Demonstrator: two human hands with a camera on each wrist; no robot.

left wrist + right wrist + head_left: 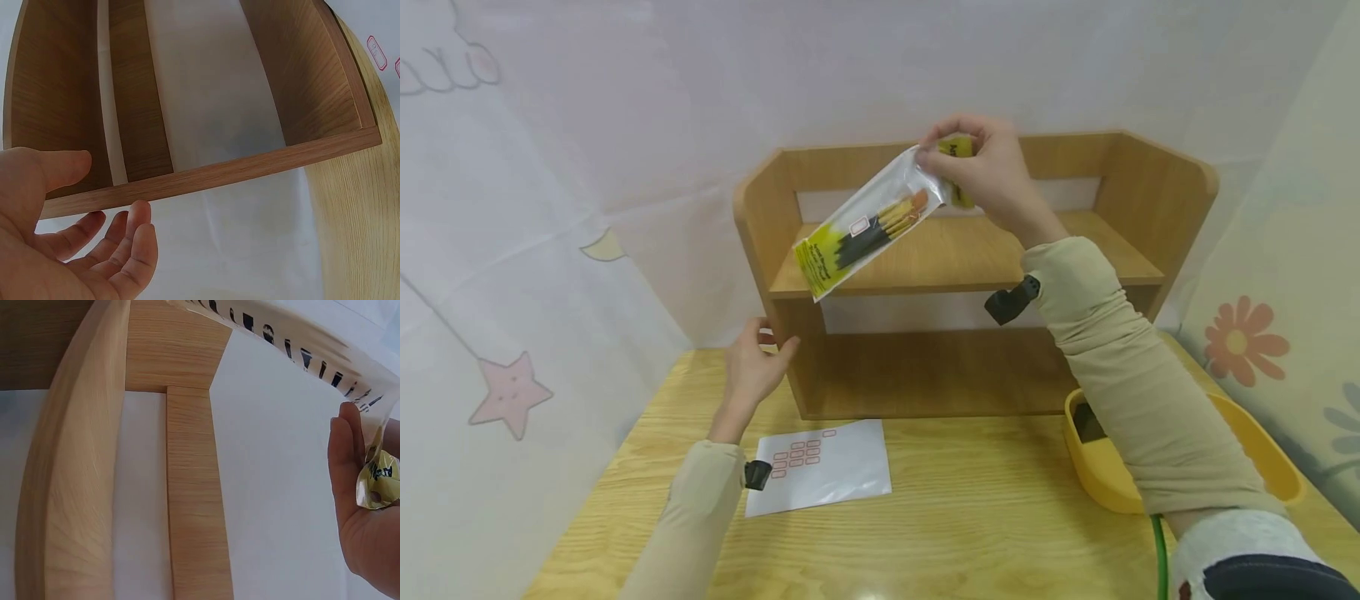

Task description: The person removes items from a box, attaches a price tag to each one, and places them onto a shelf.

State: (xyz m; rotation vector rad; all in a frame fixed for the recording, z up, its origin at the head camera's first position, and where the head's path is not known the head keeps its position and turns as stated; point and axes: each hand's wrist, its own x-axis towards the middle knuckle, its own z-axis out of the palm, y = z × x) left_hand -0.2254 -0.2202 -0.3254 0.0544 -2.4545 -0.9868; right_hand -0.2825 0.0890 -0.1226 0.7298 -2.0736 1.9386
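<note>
Okay so your right grip [992,171] is pinching the top end of a clear packet [872,204], with the wooden shelf unit [970,250] behind it. Packet's long axis runs diagonally, yellow printed end pointing down-left from that grip; inside there's a bundle of slim sticks [868,242], dark ends lowest. Your left grip [754,367] is curled round the unit's left side panel. Below that grip, a white sheet [850,475] with red-outlined labels lies on the desk [955,517]. Down-right of your right grip, partly behind your forearm: a yellow tub [1108,479], something dark [1087,423] inside.

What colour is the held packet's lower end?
The lower end is mostly yellow with dark lettering, clearest in the head view.
</note>
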